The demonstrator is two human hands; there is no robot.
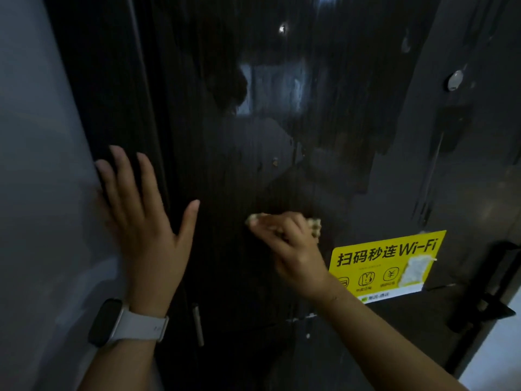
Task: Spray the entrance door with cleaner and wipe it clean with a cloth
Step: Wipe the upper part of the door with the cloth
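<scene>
Dim scene, head view close on a glossy black entrance door that fills most of the frame. Its surface shows wet streaks and smeared patches across the upper and middle area, with blurry reflections.

Right hand is closed in a fist around a small crumpled beige cloth, pressing it against the door just left of and above a yellow rectangular Wi-Fi sticker. Bits of cloth stick out at both sides of the knuckles; most of it is hidden in the fist. The hand looks slightly blurred.

Left hand is open, fingers spread, palm flat against the door's left edge where it meets the pale grey wall. The fingertips lie over the dark door frame strip. It holds nothing. A smartwatch with dark face and white band sits on the left wrist.

The sticker is stuck on the door's lower right part, slightly tilted, with black characters, three small icons and a torn whitish patch on its right side. A small round silver peephole sits on the upper right part of the door. A dark handle or lock fitting is at the right edge, details too dark to tell. A short silvery metal piece shows low on the door between the two forearms.
</scene>
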